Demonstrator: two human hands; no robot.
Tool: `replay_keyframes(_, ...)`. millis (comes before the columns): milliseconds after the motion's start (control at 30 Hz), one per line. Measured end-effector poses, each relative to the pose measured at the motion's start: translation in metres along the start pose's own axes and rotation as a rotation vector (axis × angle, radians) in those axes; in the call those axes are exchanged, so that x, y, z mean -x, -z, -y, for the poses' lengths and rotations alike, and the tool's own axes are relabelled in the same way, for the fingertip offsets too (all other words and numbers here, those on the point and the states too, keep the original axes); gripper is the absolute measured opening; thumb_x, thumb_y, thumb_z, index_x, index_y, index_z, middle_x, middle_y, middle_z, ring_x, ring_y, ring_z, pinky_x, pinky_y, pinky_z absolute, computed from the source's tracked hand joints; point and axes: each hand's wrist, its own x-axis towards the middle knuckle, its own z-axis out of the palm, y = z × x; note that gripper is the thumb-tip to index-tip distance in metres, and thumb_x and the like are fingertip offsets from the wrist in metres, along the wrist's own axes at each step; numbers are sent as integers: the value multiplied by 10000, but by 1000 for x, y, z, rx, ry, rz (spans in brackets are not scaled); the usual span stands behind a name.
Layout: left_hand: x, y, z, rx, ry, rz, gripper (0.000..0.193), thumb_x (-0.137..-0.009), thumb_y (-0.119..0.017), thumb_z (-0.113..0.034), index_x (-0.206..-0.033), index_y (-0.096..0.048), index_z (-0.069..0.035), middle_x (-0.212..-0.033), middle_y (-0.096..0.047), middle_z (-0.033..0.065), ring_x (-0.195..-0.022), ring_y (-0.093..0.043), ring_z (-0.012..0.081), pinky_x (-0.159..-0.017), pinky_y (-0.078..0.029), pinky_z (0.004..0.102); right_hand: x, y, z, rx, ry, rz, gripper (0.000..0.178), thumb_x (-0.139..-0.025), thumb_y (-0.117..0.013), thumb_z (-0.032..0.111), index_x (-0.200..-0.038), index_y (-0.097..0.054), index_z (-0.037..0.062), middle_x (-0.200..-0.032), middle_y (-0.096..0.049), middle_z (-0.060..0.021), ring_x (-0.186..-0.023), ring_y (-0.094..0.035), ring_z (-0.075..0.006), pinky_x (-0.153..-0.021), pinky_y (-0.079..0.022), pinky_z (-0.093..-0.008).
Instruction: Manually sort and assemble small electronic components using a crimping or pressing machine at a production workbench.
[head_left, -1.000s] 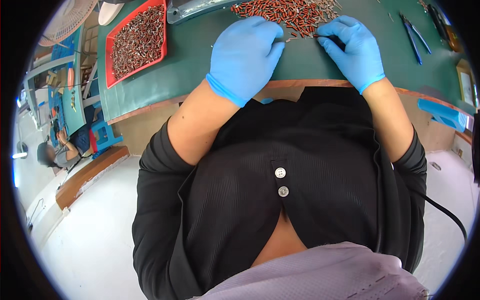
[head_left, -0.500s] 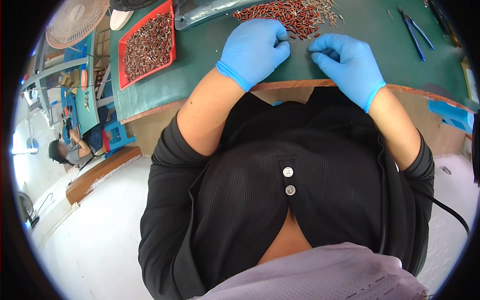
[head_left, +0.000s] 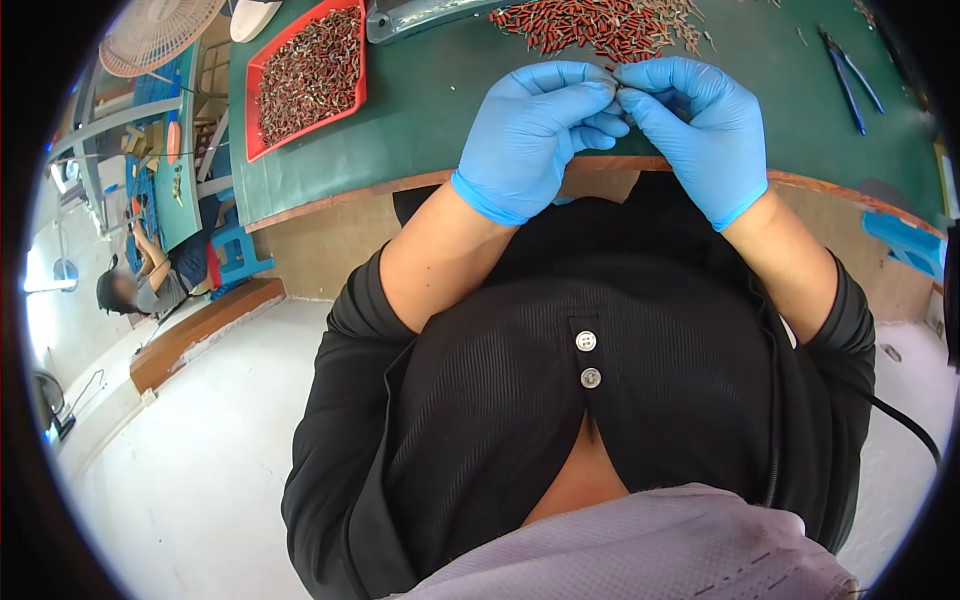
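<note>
My left hand (head_left: 545,130) and my right hand (head_left: 705,130), both in blue gloves, meet fingertip to fingertip above the table's front edge. Each pinches with thumb and forefinger. Whatever lies between the fingertips is too small and covered to name. Just beyond them, a loose pile of small red-brown cylindrical parts (head_left: 590,28) with thin metal ends spreads over the green tabletop (head_left: 420,130). Paler, tan-looking pieces (head_left: 680,18) lie at the pile's right side.
At the left a red tray (head_left: 362,60) holds many similar small parts. A grey metal piece (head_left: 420,18) stands beside it. Blue-handled pliers (head_left: 850,85) lie at the right. Farther left are a fan (head_left: 160,35) and a person (head_left: 150,285) seated at another bench.
My left hand has moved right and turned, and its fingertips now meet those of my right hand. Before, a gap separated the hands. The whole view has shifted slightly.
</note>
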Motion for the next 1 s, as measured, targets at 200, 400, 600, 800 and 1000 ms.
replay_keyframes(200, 5, 0, 5, -448, -279, -80, 178, -823, -663, -22, -988, -629, 36, -885, -669, 89, -782, -651, 137, -752, -537, 252, 0, -9, -8, -36, 9, -43, 179, -875, -613, -9, -1050, -646, -2, -922, -668, -40, -812, -619, -80, -769, -517, -222)
replay_keyframes(400, 4, 9, 9, -610, -410, -89, 190, -826, -652, 41, -1013, -617, 44, -909, -668, 92, -809, -654, 138, -771, -542, 243, 1, -13, -17, -96, -45, -13, 175, -883, -607, -3, -1055, -641, -4, -911, -669, -42, -801, -625, -87, -762, -521, -223)
replay_keyframes(600, 1, 18, 3, -658, -405, -72, 142, -839, -659, -8, -972, -634, 38, -856, -666, 74, -766, -635, 112, -712, -528, 226, 0, -16, -25, -154, -92, 4, 187, -883, -614, 0, -1068, -631, -8, -897, -669, -44, -784, -629, -95, -752, -525, -222)
replay_keyframes(800, -7, 10, 1, -547, -254, -98, 146, -824, -644, 16, -963, -611, 47, -808, -621, 51, -727, -590, 73, -646, -486, 231, -7, -8, -42, -89, -45, 5, 182, -876, -630, 24, -1055, -631, -10, -847, -641, -14, -718, -585, -72, -691, -504, -206)
replay_keyframes(1000, -45, 7, -28, -1591, -843, 80, 74, -754, -648, -43, -824, -634, -27, -772, -611, 116, -735, -600, 291, -670, -484, 352, -21, 17, -56, 258, 97, -112, 157, -869, -634, 30, -1019, -625, -16, -861, -626, -5, -731, -569, -57, -664, -489, -203)
